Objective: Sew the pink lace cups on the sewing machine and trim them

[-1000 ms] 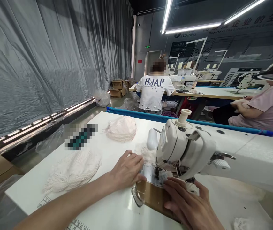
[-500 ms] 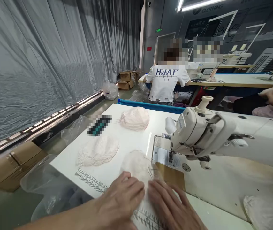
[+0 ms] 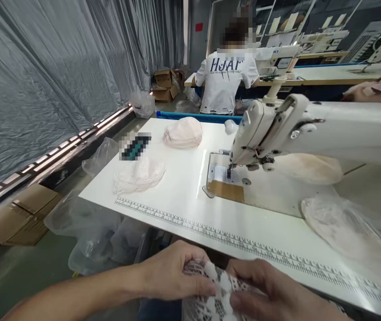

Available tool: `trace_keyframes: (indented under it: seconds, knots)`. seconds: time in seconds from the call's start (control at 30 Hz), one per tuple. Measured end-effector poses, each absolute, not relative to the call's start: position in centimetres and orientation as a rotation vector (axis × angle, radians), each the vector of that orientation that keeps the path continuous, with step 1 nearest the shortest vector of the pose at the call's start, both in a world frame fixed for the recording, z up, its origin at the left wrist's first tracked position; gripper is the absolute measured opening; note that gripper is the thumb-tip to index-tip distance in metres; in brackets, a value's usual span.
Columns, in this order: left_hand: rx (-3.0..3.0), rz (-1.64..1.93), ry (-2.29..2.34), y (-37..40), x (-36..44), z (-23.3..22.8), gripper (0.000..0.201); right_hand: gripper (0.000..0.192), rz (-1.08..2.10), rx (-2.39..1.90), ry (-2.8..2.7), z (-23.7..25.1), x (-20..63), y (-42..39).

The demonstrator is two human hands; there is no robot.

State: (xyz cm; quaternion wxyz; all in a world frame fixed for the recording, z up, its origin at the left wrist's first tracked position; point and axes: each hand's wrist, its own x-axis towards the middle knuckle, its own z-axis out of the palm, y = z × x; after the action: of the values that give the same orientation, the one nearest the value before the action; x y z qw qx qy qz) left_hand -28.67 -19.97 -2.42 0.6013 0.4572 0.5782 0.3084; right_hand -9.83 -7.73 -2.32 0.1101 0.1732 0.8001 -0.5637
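Below the table edge, both hands (image 3: pixel 173 274) (image 3: pixel 270 290) pinch lace piece (image 3: pixel 210 294), lengthwise toward the body

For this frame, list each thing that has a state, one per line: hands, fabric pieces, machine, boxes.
left hand: shut on lace piece, below the table edge
right hand: shut on lace piece
lace piece: bunched between both hands, off the table
sewing machine: nothing under its needle
near lace pile: lying loose on the table
far pink pile: stacked, untouched
cardboard boxes: flaps open, on the floor
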Motion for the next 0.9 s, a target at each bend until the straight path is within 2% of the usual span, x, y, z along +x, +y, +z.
trace_keyframes:
  seconds: [0.13, 0.23, 0.3, 0.4, 0.5, 0.6, 0.67, 0.73, 0.83, 0.87, 0.9]
  knots:
    - [0.911, 0.757, 1.318, -19.5, -28.1, -3.3, 0.025, 0.008, -1.857, 0.539, 2.194, -2.0, -9.6, -8.0]
    - [0.979, 0.732, 1.355, -19.8, -28.1, -3.8, 0.02, 0.014, -1.94, 0.586, 2.141, -2.7, -9.2, -8.7]
    - [1.023, 0.707, 1.35, -20.0, -28.2, -3.7, 0.024, 0.017, -1.951, 0.613, 2.14, -2.9, -9.0, -9.0]
    - [1.117, 0.675, 1.346, -20.5, -28.1, -3.5, 0.037, 0.022, -1.893, 0.6, 2.203, -2.6, -8.7, -9.3]
    - [1.224, 0.669, 1.344, -20.8, -27.7, -3.7, 0.04, 0.03, -1.686, 0.577, 2.362, -2.4, -8.1, -9.5]
    - [1.301, 0.665, 1.37, -21.1, -27.2, -4.3, 0.034, 0.04, -1.51, 0.507, 2.509, -2.9, -7.3, -9.9]
    - [1.322, 0.647, 1.392, -21.3, -26.9, -4.8, 0.026, 0.047, -1.511, 0.483, 2.557, -3.6, -6.8, -10.3]
    - [1.314, 0.624, 1.392, -21.4, -26.7, -5.2, 0.02, 0.042, -1.556, 0.501, 2.545, -4.3, -6.7, -10.8]
    - [1.308, 0.605, 1.347, -21.7, -26.5, -5.8, 0.018, 0.016, -1.623, 0.544, 2.435, -5.0, -7.2, -11.5]
    - [1.321, 0.601, 1.328, -21.8, -26.5, -6.0, 0.019, 0.013, -1.638, 0.554, 2.41, -5.2, -7.4, -11.7]
    - [1.342, 0.599, 1.31, -21.9, -26.5, -6.1, 0.019, 0.018, -1.661, 0.566, 2.396, -5.4, -7.6, -11.9]
